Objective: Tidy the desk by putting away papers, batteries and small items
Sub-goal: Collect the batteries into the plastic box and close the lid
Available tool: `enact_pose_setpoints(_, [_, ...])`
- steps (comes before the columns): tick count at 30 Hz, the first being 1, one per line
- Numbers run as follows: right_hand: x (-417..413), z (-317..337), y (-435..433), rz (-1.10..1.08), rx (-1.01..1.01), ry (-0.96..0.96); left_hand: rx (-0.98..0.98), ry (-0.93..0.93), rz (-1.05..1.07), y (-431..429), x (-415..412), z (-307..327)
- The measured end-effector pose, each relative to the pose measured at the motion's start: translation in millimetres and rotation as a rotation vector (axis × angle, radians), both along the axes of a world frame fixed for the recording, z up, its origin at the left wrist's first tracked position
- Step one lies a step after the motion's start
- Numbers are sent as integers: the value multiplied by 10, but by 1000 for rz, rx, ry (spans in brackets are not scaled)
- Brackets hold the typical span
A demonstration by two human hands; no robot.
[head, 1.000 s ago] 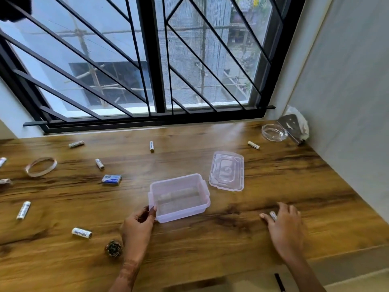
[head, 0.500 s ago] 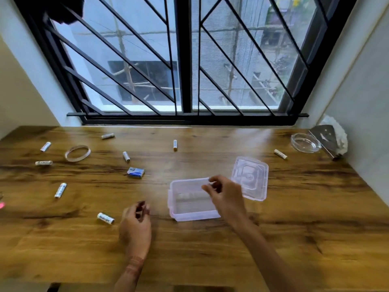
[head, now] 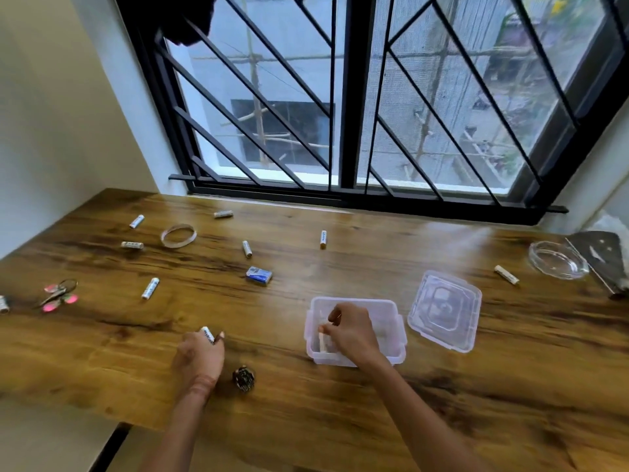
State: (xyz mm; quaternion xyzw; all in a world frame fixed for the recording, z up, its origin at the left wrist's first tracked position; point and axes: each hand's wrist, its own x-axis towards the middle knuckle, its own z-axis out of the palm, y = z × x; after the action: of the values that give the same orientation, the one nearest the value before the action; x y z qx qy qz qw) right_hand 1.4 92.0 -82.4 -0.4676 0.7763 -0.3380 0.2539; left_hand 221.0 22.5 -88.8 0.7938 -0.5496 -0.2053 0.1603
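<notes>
A clear plastic box point(head: 391, 305) stands open on the wooden desk point(head: 340, 403), its lid point(head: 444, 311) lying flat just to its right. My right hand point(head: 352, 335) reaches down into the box and pinches a white battery point(head: 321, 341) at the fingertips. To the left, my left hand point(head: 199, 356) rests on the desk and grips another battery point(head: 207, 334). Several loose batteries lie across the desk, among them battery point(head: 150, 288), battery point(head: 247, 249), battery point(head: 323, 239) and battery point(head: 506, 274).
A small blue packet point(head: 259, 275) lies behind the box. A tape ring point(head: 178, 236) and pink-handled keys point(head: 58, 296) sit at the left, a dark round object point(head: 243, 378) by my left wrist. A glass dish point(head: 558, 260) and a metal piece point(head: 599, 257) stand far right.
My right hand has lowered into the box with its battery. My left hand has moved left and taken hold of the battery that lay on the desk beside it.
</notes>
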Motion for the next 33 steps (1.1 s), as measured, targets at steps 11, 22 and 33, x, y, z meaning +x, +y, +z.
enact_pose_setpoints(11, [-1807,205,112,-538,-152,395,136,-37,-186,-191,-406,88])
enact_pose_setpoints(22, [-3049,-185,377,-475,256,613,-49,-20,-278,-297,-1033,187])
enact_pose_setpoints(33, [-2001,218,225,-431,-297,325,-131,40,-410,-966,-1802,317])
